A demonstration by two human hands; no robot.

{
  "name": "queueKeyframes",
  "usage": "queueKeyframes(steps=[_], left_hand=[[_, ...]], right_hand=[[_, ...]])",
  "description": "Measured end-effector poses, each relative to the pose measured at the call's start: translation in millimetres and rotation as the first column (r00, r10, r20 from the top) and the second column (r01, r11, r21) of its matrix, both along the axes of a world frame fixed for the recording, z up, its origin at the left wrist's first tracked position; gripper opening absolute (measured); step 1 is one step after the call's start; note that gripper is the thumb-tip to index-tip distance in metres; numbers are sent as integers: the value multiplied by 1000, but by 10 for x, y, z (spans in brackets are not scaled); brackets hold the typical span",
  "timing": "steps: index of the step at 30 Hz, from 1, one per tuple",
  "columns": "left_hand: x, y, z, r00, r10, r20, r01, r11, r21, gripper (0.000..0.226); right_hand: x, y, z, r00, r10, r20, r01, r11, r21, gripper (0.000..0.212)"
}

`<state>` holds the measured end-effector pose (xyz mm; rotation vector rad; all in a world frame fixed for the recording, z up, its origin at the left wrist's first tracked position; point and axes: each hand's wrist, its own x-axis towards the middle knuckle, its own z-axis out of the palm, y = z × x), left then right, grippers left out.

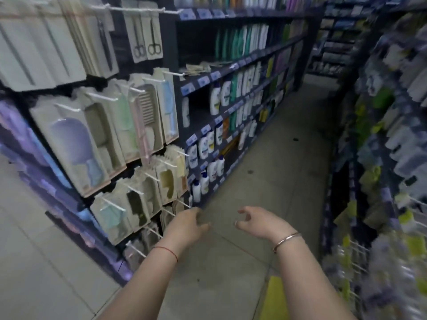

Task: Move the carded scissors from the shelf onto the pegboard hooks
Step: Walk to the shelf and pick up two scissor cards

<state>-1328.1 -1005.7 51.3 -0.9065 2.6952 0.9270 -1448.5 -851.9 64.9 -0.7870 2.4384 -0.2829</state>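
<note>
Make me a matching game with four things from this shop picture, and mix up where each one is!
Things:
1. carded scissors
2. pink comb
3. metal bangle
4. red string

Places:
A. on the right wrist
B. on the left wrist
C. hanging on a top pegboard hook
D. hanging in the middle row of the pegboard

Right pairs: 1-C, 2-D, 3-A, 4-B

Two carded scissors (145, 31) — two hands (184, 227)
</note>
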Motion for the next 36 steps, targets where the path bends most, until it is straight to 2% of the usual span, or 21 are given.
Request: queueKeyframes(steps=[8,17,28,36], left_hand=[[-1464,-547,153,997,-60,49,60,998,5,54],[-3152,-1315,263,995,-100,-13,100,995,-8,52],[-4754,-2191,495,999,-7,-39,4,998,-69,53],[-5487,-2510,571,987,126,-102,-141,977,-158,50]], right_hand=[[-1369,-459,49,999,-47,23,47,998,-28,56],[-3051,-1219,167,998,-57,-22,55,995,-80,55],[-4867,-2287,538,988,105,-115,-121,982,-145,51],[-5958,-2916,578,944,300,-134,-326,911,-254,44]])
